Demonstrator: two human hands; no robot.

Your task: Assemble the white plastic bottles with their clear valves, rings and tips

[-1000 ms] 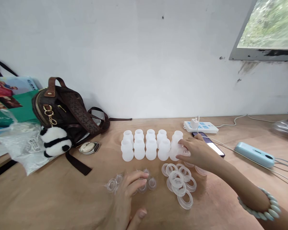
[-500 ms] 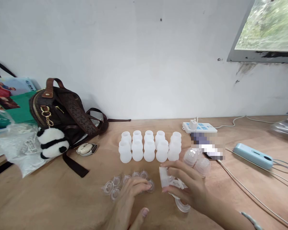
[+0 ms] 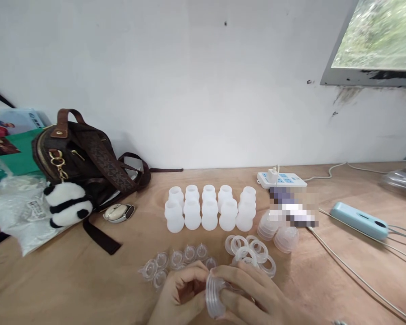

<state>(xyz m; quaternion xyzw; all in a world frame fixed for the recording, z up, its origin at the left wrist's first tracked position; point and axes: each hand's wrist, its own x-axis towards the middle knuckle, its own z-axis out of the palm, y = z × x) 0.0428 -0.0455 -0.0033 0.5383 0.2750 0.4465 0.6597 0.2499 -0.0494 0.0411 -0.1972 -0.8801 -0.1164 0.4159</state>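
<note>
A translucent ribbed bottle ring (image 3: pixel 215 295) is held on its side between my two hands, low in the view. My left hand (image 3: pixel 184 293) is closed, thumb and fingertips at the ring's left edge. From the right, my right hand (image 3: pixel 253 289) grips the same ring, fingers curled over it; what sits inside is partly hidden. Several clear bottle nipples (image 3: pixel 177 259) lie left of and behind my left hand. Behind my right hand is a loose pile of translucent rings (image 3: pixel 257 249). Several frosted white bottles (image 3: pixel 209 215), open at the top, stand in two rows farther back.
Clear domed caps (image 3: pixel 286 239) sit right of the bottles, near a pixelated phone (image 3: pixel 292 207). A power strip (image 3: pixel 284 180), cables and a light-blue device (image 3: pixel 358 220) lie behind and right. Left are a mouse (image 3: pixel 119 212), a backpack (image 3: pixel 84 158) and a plastic bag (image 3: pixel 16 212).
My right hand has brought the ring from the pile left and toward me. My left hand has left the nipples and closed on the ring's left side. The ring pile is uncovered.
</note>
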